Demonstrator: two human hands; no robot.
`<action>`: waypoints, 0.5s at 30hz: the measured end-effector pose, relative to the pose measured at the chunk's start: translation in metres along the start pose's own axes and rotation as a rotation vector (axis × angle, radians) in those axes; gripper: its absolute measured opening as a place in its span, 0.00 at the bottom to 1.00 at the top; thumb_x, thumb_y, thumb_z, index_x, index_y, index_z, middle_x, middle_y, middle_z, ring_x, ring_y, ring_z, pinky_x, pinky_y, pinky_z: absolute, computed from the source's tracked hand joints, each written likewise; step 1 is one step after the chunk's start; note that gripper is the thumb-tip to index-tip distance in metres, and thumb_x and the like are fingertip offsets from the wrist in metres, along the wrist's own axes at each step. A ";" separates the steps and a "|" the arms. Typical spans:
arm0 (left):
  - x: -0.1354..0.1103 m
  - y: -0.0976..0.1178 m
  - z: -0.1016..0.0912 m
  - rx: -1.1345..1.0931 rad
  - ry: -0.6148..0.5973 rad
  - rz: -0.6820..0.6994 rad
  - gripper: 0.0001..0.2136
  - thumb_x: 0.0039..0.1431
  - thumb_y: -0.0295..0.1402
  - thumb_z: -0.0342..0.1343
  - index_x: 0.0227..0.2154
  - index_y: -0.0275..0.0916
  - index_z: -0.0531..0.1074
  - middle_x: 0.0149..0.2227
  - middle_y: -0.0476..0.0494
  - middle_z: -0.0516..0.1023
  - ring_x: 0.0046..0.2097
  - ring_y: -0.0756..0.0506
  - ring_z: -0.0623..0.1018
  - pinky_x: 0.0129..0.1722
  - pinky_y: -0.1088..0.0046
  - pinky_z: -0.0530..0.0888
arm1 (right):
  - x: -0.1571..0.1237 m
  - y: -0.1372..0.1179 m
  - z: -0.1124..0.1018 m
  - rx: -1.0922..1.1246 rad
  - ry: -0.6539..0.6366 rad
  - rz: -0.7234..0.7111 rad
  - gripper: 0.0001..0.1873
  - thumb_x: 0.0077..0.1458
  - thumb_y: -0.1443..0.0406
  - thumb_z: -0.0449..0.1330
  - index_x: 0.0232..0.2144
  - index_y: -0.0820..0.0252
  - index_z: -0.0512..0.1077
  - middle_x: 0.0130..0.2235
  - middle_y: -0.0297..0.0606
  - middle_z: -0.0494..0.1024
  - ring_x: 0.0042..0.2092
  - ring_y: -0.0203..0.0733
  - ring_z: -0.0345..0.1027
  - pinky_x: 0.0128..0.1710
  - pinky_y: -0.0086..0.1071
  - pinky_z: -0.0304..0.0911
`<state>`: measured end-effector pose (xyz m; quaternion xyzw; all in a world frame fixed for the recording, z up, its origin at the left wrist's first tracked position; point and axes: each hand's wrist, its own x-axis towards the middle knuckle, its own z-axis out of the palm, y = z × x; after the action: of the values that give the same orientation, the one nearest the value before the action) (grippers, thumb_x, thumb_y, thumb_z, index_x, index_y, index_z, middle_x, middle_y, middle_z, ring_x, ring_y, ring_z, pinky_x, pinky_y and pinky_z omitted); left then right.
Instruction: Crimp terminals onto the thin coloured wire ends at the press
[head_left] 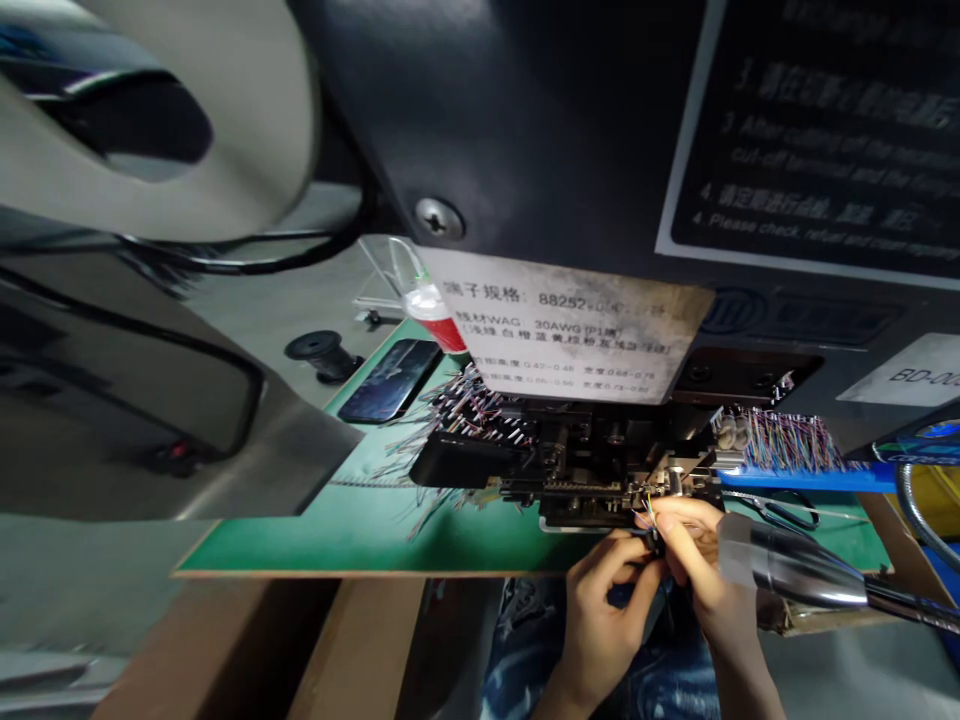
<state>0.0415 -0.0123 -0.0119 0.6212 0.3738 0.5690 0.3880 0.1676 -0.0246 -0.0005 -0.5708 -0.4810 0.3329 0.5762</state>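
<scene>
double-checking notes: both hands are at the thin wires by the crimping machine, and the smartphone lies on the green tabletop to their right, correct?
Wrong side: the head view shows the smartphone on the green tabletop, left of the left hand and right hand. Both are indeed at the thin wires.

Lateral access: along the front strip of the counter (pixel 300 545), left of the left hand (pixel 611 590). Obstructions: machine housing (pixel 555 130) above, metal cylinder (pixel 806 565) at the right hand's (pixel 694 550) outer side.

Left hand (pixel 611 590) and right hand (pixel 694 550) together pinch a thin multicoloured wire bundle (pixel 649 510) near a terminal crimping machine (pixel 540 150); a smartphone (pixel 391 381) lies beyond, to their left.
</scene>
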 end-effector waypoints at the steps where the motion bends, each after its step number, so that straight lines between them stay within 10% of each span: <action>1: 0.001 0.001 -0.001 -0.002 0.000 -0.001 0.10 0.60 0.20 0.61 0.35 0.41 0.83 0.31 0.48 0.83 0.30 0.50 0.84 0.30 0.85 0.81 | -0.002 0.003 0.000 0.007 0.003 0.025 0.09 0.68 0.60 0.64 0.45 0.54 0.83 0.36 0.39 0.88 0.20 0.39 0.68 0.16 0.31 0.62; 9: 0.001 0.008 -0.022 -0.182 -0.206 -0.215 0.05 0.58 0.23 0.65 0.30 0.39 0.82 0.29 0.47 0.80 0.28 0.48 0.83 0.28 0.83 0.81 | -0.005 -0.001 -0.005 -0.025 0.022 -0.156 0.04 0.63 0.66 0.66 0.40 0.53 0.82 0.41 0.39 0.84 0.41 0.45 0.78 0.41 0.35 0.74; 15: -0.001 0.005 -0.028 -0.323 -0.281 -0.355 0.03 0.59 0.28 0.67 0.30 0.37 0.82 0.30 0.46 0.79 0.27 0.46 0.85 0.29 0.78 0.83 | -0.004 -0.010 -0.004 0.100 -0.010 -0.006 0.02 0.63 0.63 0.67 0.39 0.54 0.79 0.35 0.36 0.85 0.32 0.43 0.78 0.33 0.33 0.74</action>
<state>0.0140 -0.0135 -0.0062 0.5491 0.3238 0.4527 0.6235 0.1687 -0.0306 0.0088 -0.5380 -0.4684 0.3578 0.6026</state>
